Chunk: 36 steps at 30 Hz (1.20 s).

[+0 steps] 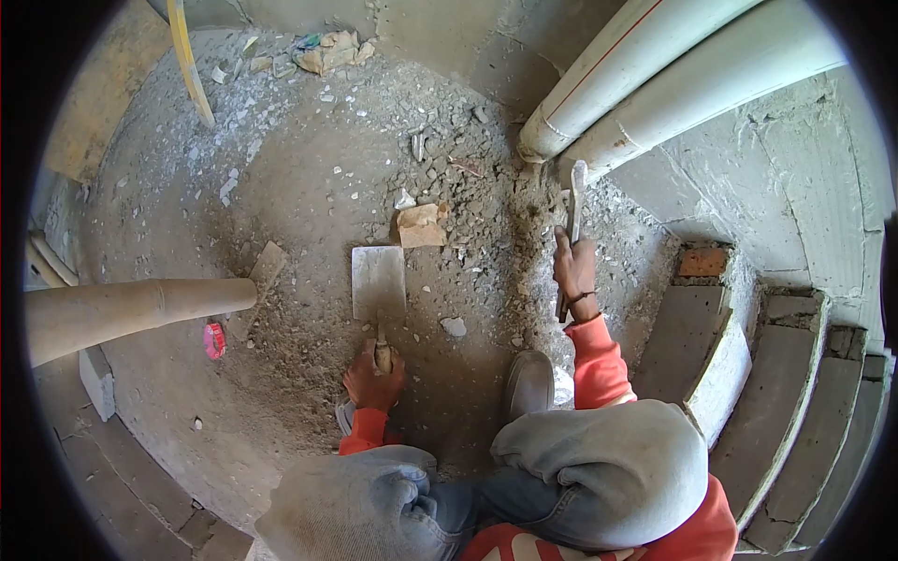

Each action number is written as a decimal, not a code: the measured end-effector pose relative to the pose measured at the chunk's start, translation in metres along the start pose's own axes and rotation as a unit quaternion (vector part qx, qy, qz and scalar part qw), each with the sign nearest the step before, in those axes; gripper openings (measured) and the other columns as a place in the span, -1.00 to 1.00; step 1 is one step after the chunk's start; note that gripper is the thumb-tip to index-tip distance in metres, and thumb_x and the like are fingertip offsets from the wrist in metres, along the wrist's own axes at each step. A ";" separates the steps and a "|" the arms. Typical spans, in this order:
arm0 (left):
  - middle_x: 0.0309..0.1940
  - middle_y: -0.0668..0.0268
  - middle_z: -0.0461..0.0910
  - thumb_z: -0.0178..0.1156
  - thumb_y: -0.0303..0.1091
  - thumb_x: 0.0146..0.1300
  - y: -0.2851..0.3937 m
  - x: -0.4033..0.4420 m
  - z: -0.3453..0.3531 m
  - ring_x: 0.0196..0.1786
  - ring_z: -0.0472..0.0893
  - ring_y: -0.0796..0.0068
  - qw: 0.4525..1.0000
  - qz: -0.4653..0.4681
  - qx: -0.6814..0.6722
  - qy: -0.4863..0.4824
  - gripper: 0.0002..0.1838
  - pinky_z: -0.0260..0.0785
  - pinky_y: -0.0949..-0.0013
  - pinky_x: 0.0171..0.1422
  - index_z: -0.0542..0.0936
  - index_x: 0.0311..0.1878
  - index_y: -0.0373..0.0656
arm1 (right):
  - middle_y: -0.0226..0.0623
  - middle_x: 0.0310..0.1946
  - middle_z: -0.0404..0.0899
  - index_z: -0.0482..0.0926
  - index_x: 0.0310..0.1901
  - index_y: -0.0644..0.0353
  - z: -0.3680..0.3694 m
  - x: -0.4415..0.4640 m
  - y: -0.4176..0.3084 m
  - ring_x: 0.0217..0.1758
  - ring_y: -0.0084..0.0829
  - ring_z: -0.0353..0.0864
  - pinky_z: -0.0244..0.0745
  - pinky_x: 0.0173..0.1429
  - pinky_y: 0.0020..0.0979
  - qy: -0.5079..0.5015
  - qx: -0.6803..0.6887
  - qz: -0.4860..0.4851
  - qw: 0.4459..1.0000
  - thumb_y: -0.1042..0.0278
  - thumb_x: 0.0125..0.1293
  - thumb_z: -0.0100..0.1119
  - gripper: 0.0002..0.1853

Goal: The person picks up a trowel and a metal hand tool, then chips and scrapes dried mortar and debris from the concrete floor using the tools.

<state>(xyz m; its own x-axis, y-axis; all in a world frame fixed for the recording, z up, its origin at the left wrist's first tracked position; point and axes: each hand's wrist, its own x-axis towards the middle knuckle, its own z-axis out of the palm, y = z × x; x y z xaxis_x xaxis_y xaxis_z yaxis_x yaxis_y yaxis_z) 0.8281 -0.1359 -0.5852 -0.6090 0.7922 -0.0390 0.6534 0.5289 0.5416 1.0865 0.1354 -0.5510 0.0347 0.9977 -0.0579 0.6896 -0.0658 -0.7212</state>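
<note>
My left hand point(374, 376) is closed round the wooden-looking handle of a trowel. The flat, rectangular trowel blade point(379, 276), coated with grey dust, points away from me over the dirt floor. In my right hand point(574, 266) is a long, narrow hand tool point(576, 201) with a pale, dusty far end; its exact kind is unclear. That tool is above a strip of rough rubble near the pipes, and I cannot tell whether it touches it. A broken brown piece point(423, 225) lies just beyond the trowel. Beside it are loose grey rubble bits point(468, 201).
Two thick pale pipes point(645, 79) come down at the upper right. Grey steps point(683, 337) rise on the right. A round pole point(140, 311) stands on a board point(267, 271) at left, near a pink-red roll point(214, 340). Crumpled debris point(332, 53) lies by the back wall.
</note>
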 end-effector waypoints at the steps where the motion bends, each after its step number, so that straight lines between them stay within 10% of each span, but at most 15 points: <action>1: -0.51 0.00 0.61 0.29 -0.14 -0.01 -0.003 -0.001 0.003 -0.42 0.62 -0.08 1.000 -0.010 -0.010 0.000 -0.64 0.46 0.00 -0.31 0.62 -0.19 -0.18 | 0.09 -0.60 0.51 0.55 -0.33 0.46 -0.004 0.000 0.002 -0.48 -0.01 0.55 0.39 -0.32 -0.11 0.000 -0.038 0.017 0.999 0.05 0.36 0.09 -0.52; 36: -0.47 0.00 0.62 0.29 -0.12 -0.01 -0.003 -0.001 0.002 -0.39 0.64 -0.08 1.000 -0.009 -0.025 -0.003 -0.58 0.48 0.00 -0.26 0.63 -0.12 -0.17 | 0.15 -0.34 0.60 0.59 -0.23 0.23 -0.060 0.061 0.023 -0.24 0.14 0.60 0.46 -0.17 -0.03 -0.116 -0.336 -0.084 0.931 -0.10 0.34 0.11 -0.55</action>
<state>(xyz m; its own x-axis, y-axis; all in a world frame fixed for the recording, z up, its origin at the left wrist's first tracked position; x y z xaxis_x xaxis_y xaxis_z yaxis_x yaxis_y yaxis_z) 0.8274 -0.1372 -0.5880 -0.6178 0.7845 -0.0538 0.6194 0.5277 0.5813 1.1476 0.1956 -0.5295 -0.2190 0.9576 -0.1874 0.9705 0.1938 -0.1437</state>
